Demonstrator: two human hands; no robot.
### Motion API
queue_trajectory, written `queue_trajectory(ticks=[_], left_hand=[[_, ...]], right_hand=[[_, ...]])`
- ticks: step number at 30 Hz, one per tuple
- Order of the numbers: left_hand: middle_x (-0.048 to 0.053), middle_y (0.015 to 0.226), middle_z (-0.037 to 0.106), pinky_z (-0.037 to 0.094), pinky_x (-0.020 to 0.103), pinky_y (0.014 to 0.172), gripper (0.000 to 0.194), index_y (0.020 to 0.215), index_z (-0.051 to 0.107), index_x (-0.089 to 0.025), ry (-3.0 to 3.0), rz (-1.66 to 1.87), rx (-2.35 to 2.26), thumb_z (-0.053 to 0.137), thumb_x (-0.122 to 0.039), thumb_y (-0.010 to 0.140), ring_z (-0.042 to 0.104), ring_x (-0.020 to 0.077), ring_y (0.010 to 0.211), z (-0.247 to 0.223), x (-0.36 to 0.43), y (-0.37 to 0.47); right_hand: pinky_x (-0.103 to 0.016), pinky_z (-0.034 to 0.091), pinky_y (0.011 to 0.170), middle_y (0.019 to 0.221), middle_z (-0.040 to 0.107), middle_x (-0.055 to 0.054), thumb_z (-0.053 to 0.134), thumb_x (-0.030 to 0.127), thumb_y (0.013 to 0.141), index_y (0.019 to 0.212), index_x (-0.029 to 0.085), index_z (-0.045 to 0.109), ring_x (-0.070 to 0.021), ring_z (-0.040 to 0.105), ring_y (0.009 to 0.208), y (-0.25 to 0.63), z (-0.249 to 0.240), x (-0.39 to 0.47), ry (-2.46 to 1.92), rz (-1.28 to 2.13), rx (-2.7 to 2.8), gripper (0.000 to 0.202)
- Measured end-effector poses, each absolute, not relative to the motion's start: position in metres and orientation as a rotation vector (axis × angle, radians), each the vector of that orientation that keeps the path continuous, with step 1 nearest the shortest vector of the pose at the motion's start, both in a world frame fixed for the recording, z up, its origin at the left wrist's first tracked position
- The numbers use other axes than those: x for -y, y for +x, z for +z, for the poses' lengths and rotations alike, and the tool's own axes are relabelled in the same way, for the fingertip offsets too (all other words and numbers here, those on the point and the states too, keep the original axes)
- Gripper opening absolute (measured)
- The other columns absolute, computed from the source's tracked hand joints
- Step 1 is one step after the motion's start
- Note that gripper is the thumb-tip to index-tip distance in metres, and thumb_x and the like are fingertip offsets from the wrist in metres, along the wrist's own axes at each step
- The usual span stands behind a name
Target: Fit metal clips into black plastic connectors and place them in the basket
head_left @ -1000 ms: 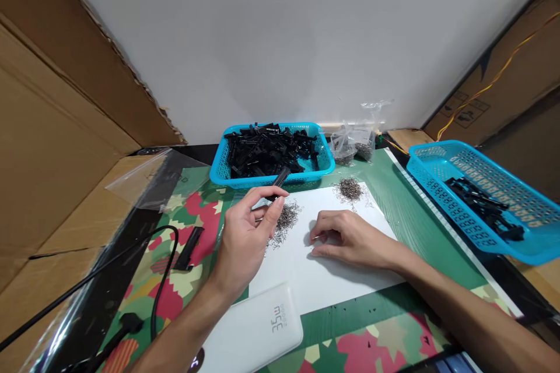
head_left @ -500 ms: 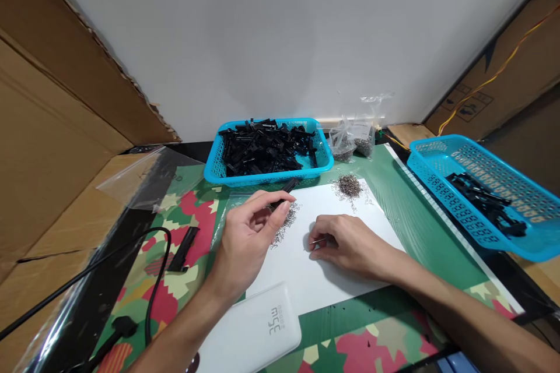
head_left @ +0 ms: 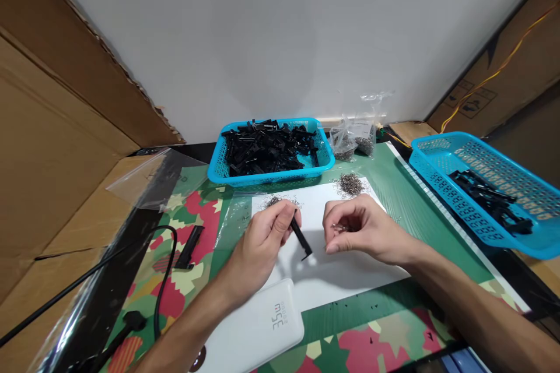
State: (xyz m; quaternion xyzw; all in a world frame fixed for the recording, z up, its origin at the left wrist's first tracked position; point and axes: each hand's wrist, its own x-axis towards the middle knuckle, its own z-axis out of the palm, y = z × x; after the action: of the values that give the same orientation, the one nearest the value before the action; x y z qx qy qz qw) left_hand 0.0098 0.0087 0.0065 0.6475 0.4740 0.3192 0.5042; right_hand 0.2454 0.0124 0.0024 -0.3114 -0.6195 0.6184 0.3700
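My left hand point(head_left: 271, 230) pinches a narrow black plastic part point(head_left: 301, 238) between thumb and fingers, its free end slanting down toward the right. A little way to the right, my right hand point(head_left: 361, 226) is curled, with thin small wire pieces point(head_left: 343, 227) showing inside the fingers. Both hands are above a white sheet of paper point(head_left: 336, 280). One heap of small wire pieces point(head_left: 350, 184) lies at the sheet's far right; another heap point(head_left: 275, 201) is partly hidden behind my left hand.
A blue basket point(head_left: 271, 178) full of black parts stands at the back, beside clear bags of metal pieces point(head_left: 361, 137). Another blue basket point(head_left: 472, 230) with fewer parts is at right. A white power bank point(head_left: 258, 326), a loose black part point(head_left: 189, 247) and a black cable point(head_left: 164, 285) lie left.
My left hand has turned, so the black part now points down toward my right hand instead of up and away. My right hand has lifted and moved slightly right.
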Motion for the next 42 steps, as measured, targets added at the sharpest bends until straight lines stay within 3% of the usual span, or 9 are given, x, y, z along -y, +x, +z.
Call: queue_trajectory(ticks=[5,13,20,23,27,33,42], left_hand=[[-0.005,0.069,0.044,0.027,0.023,0.052,0.049,0.090,0.061,-0.020,1.364,0.578,-0.916,0.042,-0.061,0.110,0.034,0.0116,0.059,0.010,-0.004,0.009],[-0.004,0.076,0.043,0.022,0.020,0.047,0.045,0.093,0.063,-0.018,1.219,0.589,-0.830,0.054,-0.061,0.106,0.030,0.0083,0.058,0.012,-0.007,0.010],[-0.003,0.080,0.053,0.019,0.020,0.046,0.039,0.096,0.060,-0.019,1.163,0.587,-0.834,0.055,-0.057,0.107,0.030,0.0053,0.054,0.011,-0.006,0.012],[-0.005,0.078,0.049,0.017,0.019,0.046,0.038,0.097,0.059,-0.021,1.130,0.593,-0.827,0.055,-0.057,0.107,0.026,0.0052,0.053,0.010,-0.005,0.011],[-0.007,0.072,0.039,0.020,0.017,0.048,0.040,0.096,0.059,-0.022,1.135,0.564,-0.840,0.055,-0.060,0.106,0.025,0.0077,0.056,0.009,-0.004,0.009],[-0.005,0.080,0.049,0.023,0.018,0.050,0.033,0.098,0.060,-0.024,1.131,0.536,-0.831,0.059,-0.056,0.105,0.029,0.0083,0.058,0.008,-0.004,0.009],[-0.005,0.078,0.049,0.022,0.017,0.050,0.034,0.095,0.058,-0.022,1.153,0.522,-0.816,0.063,-0.054,0.104,0.030,0.0074,0.058,0.011,-0.006,0.009]], right_hand=[[-0.028,0.044,0.065,0.078,0.066,0.000,0.095,0.042,0.078,0.078,0.021,0.080,-0.0138,0.055,0.072,0.227,-0.007,-0.009,-0.760,1.507,1.376,0.026],[-0.027,0.052,0.066,0.079,0.067,0.000,0.097,0.043,0.074,0.077,0.020,0.078,-0.0137,0.060,0.071,0.210,-0.016,-0.006,-0.802,1.531,1.217,0.030],[-0.025,0.048,0.060,0.078,0.067,0.000,0.096,0.039,0.075,0.078,0.020,0.078,-0.0115,0.058,0.066,0.211,-0.014,-0.005,-0.843,1.473,1.186,0.026],[-0.023,0.047,0.057,0.078,0.066,0.001,0.095,0.041,0.076,0.079,0.020,0.075,-0.0097,0.054,0.061,0.212,-0.013,-0.006,-0.813,1.531,1.187,0.029],[-0.023,0.049,0.058,0.079,0.065,0.001,0.097,0.043,0.073,0.077,0.019,0.073,-0.0100,0.054,0.064,0.213,-0.010,-0.006,-0.773,1.588,1.200,0.035],[-0.024,0.051,0.064,0.079,0.065,0.002,0.097,0.040,0.075,0.079,0.019,0.074,-0.0112,0.059,0.068,0.214,-0.012,-0.007,-0.789,1.580,1.207,0.030],[-0.028,0.052,0.067,0.082,0.069,0.000,0.096,0.044,0.075,0.082,0.021,0.075,-0.0154,0.065,0.074,0.214,-0.014,-0.007,-0.807,1.554,1.233,0.032]])
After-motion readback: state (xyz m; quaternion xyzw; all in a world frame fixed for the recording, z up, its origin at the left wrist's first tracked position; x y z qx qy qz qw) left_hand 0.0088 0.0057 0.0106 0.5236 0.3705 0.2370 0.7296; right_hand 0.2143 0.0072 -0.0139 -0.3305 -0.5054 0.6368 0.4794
